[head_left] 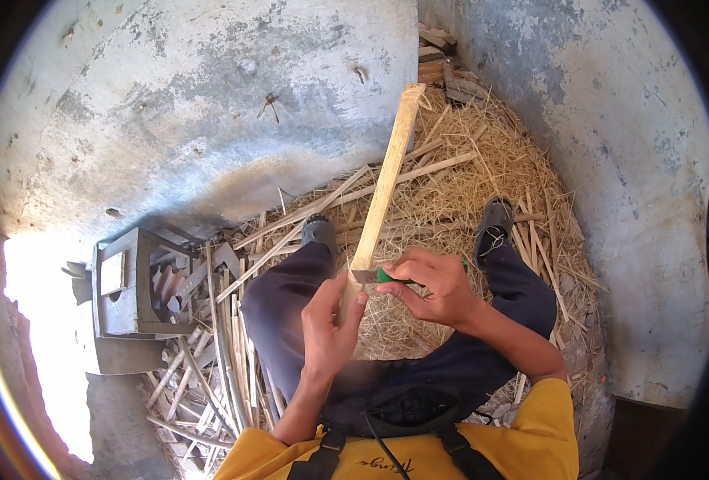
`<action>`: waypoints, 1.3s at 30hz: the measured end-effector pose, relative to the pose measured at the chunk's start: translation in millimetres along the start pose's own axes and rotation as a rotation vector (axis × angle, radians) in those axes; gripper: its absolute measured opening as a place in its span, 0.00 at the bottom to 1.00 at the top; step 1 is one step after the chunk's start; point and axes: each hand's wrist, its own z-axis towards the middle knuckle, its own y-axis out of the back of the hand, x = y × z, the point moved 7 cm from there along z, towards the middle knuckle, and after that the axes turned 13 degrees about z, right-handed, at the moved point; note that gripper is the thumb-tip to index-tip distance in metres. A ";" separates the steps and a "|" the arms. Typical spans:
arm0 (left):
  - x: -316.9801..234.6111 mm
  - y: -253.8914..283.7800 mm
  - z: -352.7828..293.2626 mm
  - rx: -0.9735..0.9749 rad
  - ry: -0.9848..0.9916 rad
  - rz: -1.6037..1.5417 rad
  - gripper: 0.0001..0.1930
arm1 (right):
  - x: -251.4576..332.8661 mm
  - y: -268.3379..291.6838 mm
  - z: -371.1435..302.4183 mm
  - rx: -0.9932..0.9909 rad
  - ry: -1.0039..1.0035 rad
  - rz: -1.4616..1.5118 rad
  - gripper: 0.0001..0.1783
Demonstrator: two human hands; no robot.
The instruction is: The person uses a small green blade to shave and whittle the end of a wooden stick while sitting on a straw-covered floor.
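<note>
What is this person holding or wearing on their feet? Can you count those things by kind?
Long bamboo strip, in left hand: 1
Green-handled knife, in right hand: 1
Grey shoes: 2
Total: 4

A rough bamboo-working spot in the corner of a bare, stained concrete wall point(210, 104). Heaped straw-like shavings point(482, 168) and split bamboo strips point(234, 352) cover the floor. A small grey wooden stool point(126, 288) lies tipped beside the strips, marking a craft workshop rather than a home.
</note>
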 end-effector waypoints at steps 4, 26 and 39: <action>0.3 0.7 0.4 -0.013 -0.008 -0.028 0.19 | 2.4 -0.1 0.6 -0.029 0.010 -0.013 0.14; 20.8 6.2 -25.1 0.018 0.006 0.127 0.17 | -27.7 26.6 14.4 -0.116 -0.077 -0.178 0.11; 39.6 14.2 -59.7 0.181 0.151 0.083 0.16 | -99.7 73.5 29.5 -0.227 -0.566 0.322 0.11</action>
